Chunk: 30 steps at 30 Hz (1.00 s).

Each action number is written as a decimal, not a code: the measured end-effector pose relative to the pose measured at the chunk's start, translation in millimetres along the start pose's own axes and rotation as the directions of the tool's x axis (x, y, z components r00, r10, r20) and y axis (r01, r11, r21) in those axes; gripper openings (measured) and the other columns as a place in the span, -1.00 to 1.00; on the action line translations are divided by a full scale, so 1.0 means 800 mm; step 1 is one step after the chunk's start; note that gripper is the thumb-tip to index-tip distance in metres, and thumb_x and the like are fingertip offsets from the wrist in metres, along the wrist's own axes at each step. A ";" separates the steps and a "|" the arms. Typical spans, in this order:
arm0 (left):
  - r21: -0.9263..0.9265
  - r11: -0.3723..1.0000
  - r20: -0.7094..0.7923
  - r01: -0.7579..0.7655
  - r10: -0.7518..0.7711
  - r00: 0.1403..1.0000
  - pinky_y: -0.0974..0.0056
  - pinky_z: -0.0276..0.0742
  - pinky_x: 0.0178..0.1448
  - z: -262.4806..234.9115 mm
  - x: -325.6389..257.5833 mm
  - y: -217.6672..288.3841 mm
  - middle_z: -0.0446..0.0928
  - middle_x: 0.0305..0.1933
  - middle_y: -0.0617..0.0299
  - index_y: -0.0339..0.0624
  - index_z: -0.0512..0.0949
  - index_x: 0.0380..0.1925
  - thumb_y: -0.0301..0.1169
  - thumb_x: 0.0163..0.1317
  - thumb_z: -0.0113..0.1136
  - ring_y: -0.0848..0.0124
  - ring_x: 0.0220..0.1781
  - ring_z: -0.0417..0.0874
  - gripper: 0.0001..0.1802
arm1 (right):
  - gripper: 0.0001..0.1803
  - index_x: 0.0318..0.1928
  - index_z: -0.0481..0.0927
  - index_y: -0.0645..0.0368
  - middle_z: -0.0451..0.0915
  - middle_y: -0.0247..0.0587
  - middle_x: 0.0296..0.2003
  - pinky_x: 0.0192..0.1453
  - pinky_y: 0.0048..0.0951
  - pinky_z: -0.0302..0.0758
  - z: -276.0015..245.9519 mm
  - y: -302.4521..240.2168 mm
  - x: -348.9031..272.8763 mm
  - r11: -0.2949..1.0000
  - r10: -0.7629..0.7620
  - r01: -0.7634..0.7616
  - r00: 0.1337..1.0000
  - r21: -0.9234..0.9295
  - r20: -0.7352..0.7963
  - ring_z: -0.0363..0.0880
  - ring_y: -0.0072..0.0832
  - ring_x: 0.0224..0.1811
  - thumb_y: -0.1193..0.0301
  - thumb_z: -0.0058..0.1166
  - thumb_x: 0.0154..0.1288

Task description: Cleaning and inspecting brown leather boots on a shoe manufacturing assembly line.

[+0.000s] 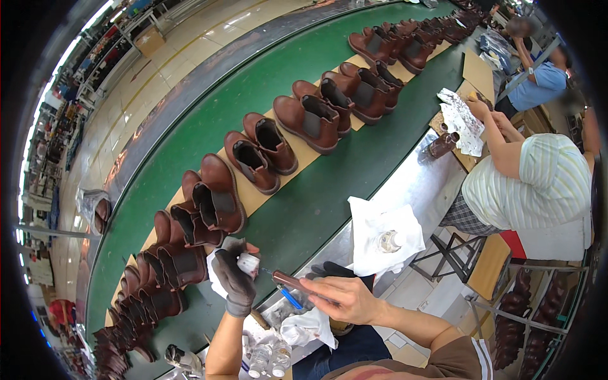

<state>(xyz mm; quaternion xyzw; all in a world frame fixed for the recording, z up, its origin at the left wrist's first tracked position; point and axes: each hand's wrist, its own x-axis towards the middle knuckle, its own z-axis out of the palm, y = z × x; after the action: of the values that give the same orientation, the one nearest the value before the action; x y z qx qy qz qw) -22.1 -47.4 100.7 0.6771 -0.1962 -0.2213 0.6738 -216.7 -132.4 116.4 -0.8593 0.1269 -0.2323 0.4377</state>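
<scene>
My left hand (234, 278), in a grey glove with a bare fingertip showing, is closed around a white cloth (217, 275) with a brownish stain on the part near the fingers. Just behind it stand the nearest brown boots. To its right, my bare right hand (345, 297) grips a slim reddish-brown bottle (288, 280), its narrow end aimed at the cloth. A small gap separates the bottle from the cloth. Beside the right hand lies a dark glove-like item (332, 270), partly hidden by the fingers. A blue pen-like tool (290, 297) is below the bottle.
Pairs of brown ankle boots (310, 123) line cardboard strips along a green conveyor (329, 196). A clear bottle (389, 240) rests on white cloth upon the metal ledge. Clear bottles (261, 360) stand near my lap. Another person (529, 183) works at the right, beside brown bottles (439, 147).
</scene>
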 end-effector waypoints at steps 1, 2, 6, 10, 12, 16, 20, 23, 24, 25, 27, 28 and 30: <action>0.096 0.990 -0.038 -0.106 0.110 0.993 0.50 0.23 -0.58 0.006 0.006 0.008 0.43 -0.61 0.27 -0.32 0.49 -0.48 0.16 0.37 -0.51 0.56 -0.66 0.37 -0.22 | -0.56 0.04 0.52 0.24 0.62 -0.16 -0.37 -0.44 -0.48 0.53 -0.003 0.000 -0.002 1.000 0.003 -0.002 1.000 0.013 -0.012 0.60 -0.36 -0.46 0.51 0.15 0.08; 0.196 0.958 -0.067 -0.208 0.224 0.972 0.50 0.21 -0.62 0.009 0.011 0.015 0.41 -0.64 0.27 -0.30 0.47 -0.51 0.17 0.37 -0.52 0.56 -0.68 0.37 -0.22 | -0.56 0.05 0.51 0.24 0.62 -0.16 -0.37 -0.44 -0.48 0.53 -0.006 0.001 -0.003 1.000 0.003 -0.002 1.000 0.028 -0.023 0.60 -0.36 -0.46 0.51 0.15 0.08; -0.017 0.991 -0.148 -0.129 0.125 0.981 0.48 0.31 -0.55 0.012 0.025 0.020 0.45 -0.61 0.19 -0.29 0.47 -0.52 0.26 0.31 -0.51 0.50 -0.63 0.43 -0.18 | -0.55 0.05 0.51 0.24 0.61 -0.16 -0.38 -0.45 -0.48 0.52 -0.020 -0.002 -0.003 0.999 0.009 -0.007 0.999 0.050 -0.034 0.60 -0.36 -0.47 0.50 0.15 0.08; 0.016 1.000 0.191 0.015 -0.018 0.981 0.40 0.43 -0.39 0.010 0.012 0.013 0.52 -0.53 0.10 -0.37 0.47 -0.44 0.22 0.34 -0.56 0.39 -0.53 0.53 -0.16 | -0.56 0.06 0.50 0.24 0.61 -0.17 -0.37 -0.45 -0.47 0.52 -0.022 0.006 -0.004 0.999 0.006 -0.006 1.000 0.041 0.001 0.59 -0.36 -0.46 0.49 0.13 0.11; -0.035 0.996 0.164 0.077 -0.070 0.984 0.37 0.44 -0.38 0.015 0.004 0.009 0.53 -0.54 0.09 -0.36 0.46 -0.45 0.22 0.34 -0.57 0.34 -0.54 0.54 -0.16 | -0.57 0.06 0.50 0.24 0.62 -0.17 -0.36 -0.45 -0.47 0.51 -0.020 0.005 -0.003 0.999 -0.005 0.006 1.000 0.049 -0.007 0.59 -0.36 -0.46 0.49 0.13 0.13; -0.161 0.981 0.059 -0.104 0.115 0.992 0.22 0.28 0.22 0.005 -0.003 -0.012 0.37 0.15 -0.07 -0.34 0.23 0.19 0.14 0.38 -0.58 0.25 0.16 0.42 -0.23 | -0.57 0.09 0.46 0.25 0.61 -0.15 -0.33 -0.41 -0.45 0.51 -0.007 0.003 -0.006 0.995 0.025 -0.023 1.000 0.098 -0.018 0.59 -0.34 -0.43 0.47 0.10 0.18; -0.897 0.332 0.337 0.291 0.087 0.938 0.15 -0.04 0.44 -0.043 -0.043 -0.065 0.18 0.33 0.06 -0.27 0.07 0.30 -0.02 0.34 -0.23 0.21 0.35 0.20 -0.31 | -0.59 0.09 0.46 0.24 0.61 -0.11 -0.30 -0.36 -0.43 0.52 -0.005 0.003 0.003 0.990 0.028 -0.006 0.987 0.142 -0.159 0.59 -0.31 -0.39 0.43 0.09 0.22; -0.483 0.740 0.569 0.469 -0.142 0.810 0.24 0.20 0.32 -0.001 -0.080 -0.024 0.40 0.11 0.03 -0.38 0.33 0.05 -0.27 0.30 -0.02 0.27 0.23 0.36 -0.56 | -0.57 0.11 0.45 0.23 0.59 -0.06 -0.22 -0.23 -0.38 0.53 0.001 0.005 0.005 0.974 -0.046 0.043 0.999 0.222 0.009 0.59 -0.26 -0.30 0.43 0.11 0.22; -0.389 0.765 0.535 0.514 -0.266 0.802 0.24 0.25 0.29 -0.004 -0.091 -0.019 0.45 0.05 0.01 -0.35 0.43 -0.07 -0.27 0.33 -0.04 0.25 0.18 0.41 -0.65 | -0.55 0.12 0.44 0.24 0.58 -0.04 -0.16 -0.13 -0.34 0.53 0.002 -0.001 0.009 0.951 -0.084 0.026 0.980 0.308 0.179 0.60 -0.23 -0.22 0.45 0.13 0.20; -0.508 0.649 0.525 0.567 -0.289 0.801 0.20 0.29 0.26 -0.022 -0.085 -0.029 0.47 0.01 -0.02 -0.32 0.45 -0.18 -0.25 0.35 -0.06 0.22 0.13 0.45 -0.69 | -0.63 0.07 0.48 0.20 0.54 0.00 -0.12 -0.02 -0.24 0.48 -0.010 0.004 0.020 0.970 -0.110 0.039 0.952 0.242 0.286 0.54 -0.17 -0.11 0.38 0.07 0.26; -0.525 0.703 0.377 0.479 -0.313 0.872 0.12 0.39 0.19 -0.004 -0.069 0.016 0.50 -0.06 -0.02 -0.25 0.44 -0.35 -0.23 0.38 -0.10 0.24 0.06 0.51 -0.70 | -0.69 -0.10 0.53 0.17 0.53 -0.06 -0.13 0.04 -0.17 0.41 -0.053 0.057 0.078 0.967 -0.236 0.237 0.972 -0.097 0.017 0.44 -0.09 -0.05 0.55 0.06 0.07; -0.551 0.702 0.325 0.451 -0.317 0.891 0.11 0.45 0.14 -0.005 -0.065 0.028 0.53 -0.15 0.03 -0.26 0.45 -0.34 -0.23 0.39 -0.11 0.29 -0.03 0.56 -0.69 | -0.60 -0.10 0.51 0.19 0.52 -0.07 -0.12 0.02 -0.16 0.40 -0.085 0.106 0.114 0.930 -0.205 0.161 0.974 -0.330 -0.101 0.43 -0.11 -0.04 0.62 0.06 -0.07; -0.521 0.776 0.205 0.356 -0.290 0.935 0.18 0.48 0.07 -0.037 -0.074 0.021 0.55 -0.23 0.05 -0.27 0.45 -0.35 -0.24 0.42 -0.17 0.30 -0.12 0.59 -0.67 | -0.42 0.05 0.40 0.17 0.46 -0.13 0.01 0.00 -0.18 0.37 -0.164 0.169 0.194 0.770 -0.153 -0.025 0.963 -0.637 -0.222 0.37 -0.17 0.06 0.67 0.06 -0.11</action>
<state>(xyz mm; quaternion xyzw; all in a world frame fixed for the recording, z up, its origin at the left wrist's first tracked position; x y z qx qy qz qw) -53.9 10.4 119.3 0.4642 -0.0428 -0.4187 0.7794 -151.8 -367.4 118.4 -0.9218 0.2247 -0.3017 0.0932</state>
